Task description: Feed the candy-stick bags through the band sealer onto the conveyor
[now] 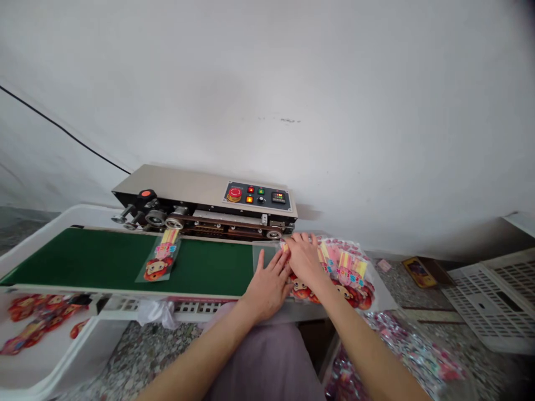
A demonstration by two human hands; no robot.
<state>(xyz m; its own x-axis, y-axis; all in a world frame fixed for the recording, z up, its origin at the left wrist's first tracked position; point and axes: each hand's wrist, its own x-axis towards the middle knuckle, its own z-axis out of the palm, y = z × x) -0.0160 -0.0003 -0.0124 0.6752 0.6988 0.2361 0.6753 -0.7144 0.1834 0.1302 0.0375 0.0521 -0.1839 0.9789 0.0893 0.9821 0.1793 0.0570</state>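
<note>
My left hand lies flat, fingers spread, on a clear printed packet at the right end of the green conveyor belt. My right hand rests beside it with fingers bent over the packet's top edge, close to the sealer's intake roller. Another cartoon-printed packet rides on the belt further left, its top under the sealing machine. A stack of similar packets lies just right of my right hand.
A white tray at lower left holds several sealed packets. More packets lie in a heap on the speckled floor at lower right. White plastic crates stand at the right. A black cable runs along the wall.
</note>
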